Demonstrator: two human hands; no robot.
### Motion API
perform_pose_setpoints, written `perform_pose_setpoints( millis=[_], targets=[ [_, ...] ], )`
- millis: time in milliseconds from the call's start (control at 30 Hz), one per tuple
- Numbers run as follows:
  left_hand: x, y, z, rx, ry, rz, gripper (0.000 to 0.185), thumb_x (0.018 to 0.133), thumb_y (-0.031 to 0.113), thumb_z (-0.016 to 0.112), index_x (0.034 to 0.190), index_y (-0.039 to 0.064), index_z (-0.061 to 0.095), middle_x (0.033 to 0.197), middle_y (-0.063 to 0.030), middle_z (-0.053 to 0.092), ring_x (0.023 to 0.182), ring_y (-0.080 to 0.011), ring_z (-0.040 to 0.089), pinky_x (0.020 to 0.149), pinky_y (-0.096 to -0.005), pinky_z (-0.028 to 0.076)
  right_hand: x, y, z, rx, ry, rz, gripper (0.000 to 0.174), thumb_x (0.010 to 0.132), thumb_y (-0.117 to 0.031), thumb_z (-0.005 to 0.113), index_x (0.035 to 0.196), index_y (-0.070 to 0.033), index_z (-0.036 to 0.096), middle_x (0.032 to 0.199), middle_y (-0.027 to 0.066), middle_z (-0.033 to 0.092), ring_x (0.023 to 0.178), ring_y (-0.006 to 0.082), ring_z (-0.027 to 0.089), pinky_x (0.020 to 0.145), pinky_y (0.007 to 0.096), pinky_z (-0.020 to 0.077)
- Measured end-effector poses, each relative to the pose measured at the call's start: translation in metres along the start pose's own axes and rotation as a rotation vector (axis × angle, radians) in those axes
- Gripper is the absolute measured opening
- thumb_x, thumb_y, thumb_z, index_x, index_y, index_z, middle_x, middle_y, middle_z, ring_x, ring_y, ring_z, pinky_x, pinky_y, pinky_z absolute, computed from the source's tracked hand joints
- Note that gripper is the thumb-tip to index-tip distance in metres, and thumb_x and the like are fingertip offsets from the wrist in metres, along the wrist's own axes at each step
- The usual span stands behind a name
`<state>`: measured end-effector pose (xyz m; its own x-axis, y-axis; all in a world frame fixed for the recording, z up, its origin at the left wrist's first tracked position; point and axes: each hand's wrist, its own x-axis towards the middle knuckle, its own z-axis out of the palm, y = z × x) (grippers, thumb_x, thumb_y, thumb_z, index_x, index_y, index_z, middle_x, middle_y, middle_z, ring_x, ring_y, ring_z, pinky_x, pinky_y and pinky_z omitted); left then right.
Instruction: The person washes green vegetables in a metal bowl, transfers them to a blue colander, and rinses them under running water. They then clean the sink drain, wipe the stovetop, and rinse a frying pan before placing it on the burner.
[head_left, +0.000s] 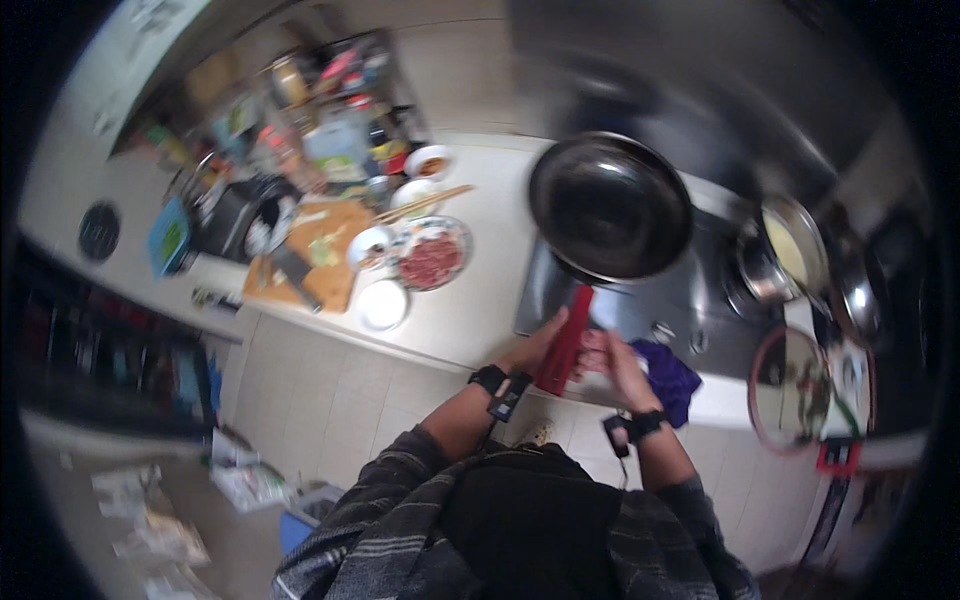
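Both my hands are together over the front edge of the counter, before the cooktop (491, 330). My left hand (541, 341) grips a long, flat dark-red case or cover (566, 349), which is tilted upright. Against its right side is a pinkish, patterned thing (591, 352), too blurred to name. My right hand (627, 369) lies along the right side of that pinkish thing and seems to hold it. A purple cloth (670, 379) hangs over the counter edge just right of my right hand. Beyond my hands a dark wok (609, 206) sits on the cooktop.
A cutting board (337, 289) bears a cleaver (295, 271) and pale cut pieces. Near it are a plate of raw red meat (431, 259), small bowls (382, 304) and chopsticks (427, 204). At right stand a steel pot (761, 259) with pale liquid and a round glass lid (787, 390).
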<state>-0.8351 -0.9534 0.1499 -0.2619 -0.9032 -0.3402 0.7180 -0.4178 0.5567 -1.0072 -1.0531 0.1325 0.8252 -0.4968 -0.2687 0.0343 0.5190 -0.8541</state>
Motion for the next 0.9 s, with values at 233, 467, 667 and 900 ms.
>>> perform_pose_setpoints(
  millis=[233,467,667,900],
  targets=[
    [-0.056,-0.042,-0.016,-0.017,-0.014,0.069,0.083,0.080,0.074,0.037,0.123,0.004,0.044,0.104,-0.0139,0.056,0.091,-0.0265,0.057,0.079,-0.0450,0.047,-0.019,-0.036,-0.128,-1.250,0.677,-0.402,0.032,0.087,-0.015,0.060,0.115,0.000,0.057,0.113,0.0156,0.059,0.100,0.0228,0.057,0.089,0.0322,0.0440],
    [-0.131,-0.149,-0.072,-0.158,0.202,0.139,0.054,0.086,0.061,0.046,0.113,0.015,0.050,0.089,-0.0068,0.059,0.082,-0.0213,0.059,0.072,-0.0379,0.050,0.002,-0.013,-0.177,-1.177,0.564,-0.238,0.025,0.086,-0.007,0.059,0.109,0.000,0.051,0.104,0.0144,0.059,0.094,0.0250,0.056,0.086,0.0335,0.0437],
    [-0.254,-0.289,-0.141,-0.233,0.700,0.121,0.060,0.084,0.057,0.053,0.114,0.005,0.052,0.101,-0.0100,0.060,0.086,-0.0201,0.059,0.073,-0.0353,0.049,0.005,-0.016,-0.150,-1.553,0.749,-0.131,0.031,0.088,-0.028,0.057,0.109,-0.006,0.052,0.108,0.0136,0.059,0.100,0.0311,0.057,0.083,0.0382,0.0448],
    [-0.343,-0.456,-0.167,0.765,0.746,-0.258,0.045,0.092,0.038,0.046,0.122,0.006,0.051,0.093,-0.0144,0.059,0.089,-0.0286,0.056,0.079,-0.0389,0.049,-0.055,0.073,-0.086,-2.087,1.165,-0.160,0.056,0.090,-0.053,0.043,0.136,-0.021,0.038,0.133,0.0087,0.045,0.122,0.0270,0.044,0.093,0.0537,0.0357]
  ],
)
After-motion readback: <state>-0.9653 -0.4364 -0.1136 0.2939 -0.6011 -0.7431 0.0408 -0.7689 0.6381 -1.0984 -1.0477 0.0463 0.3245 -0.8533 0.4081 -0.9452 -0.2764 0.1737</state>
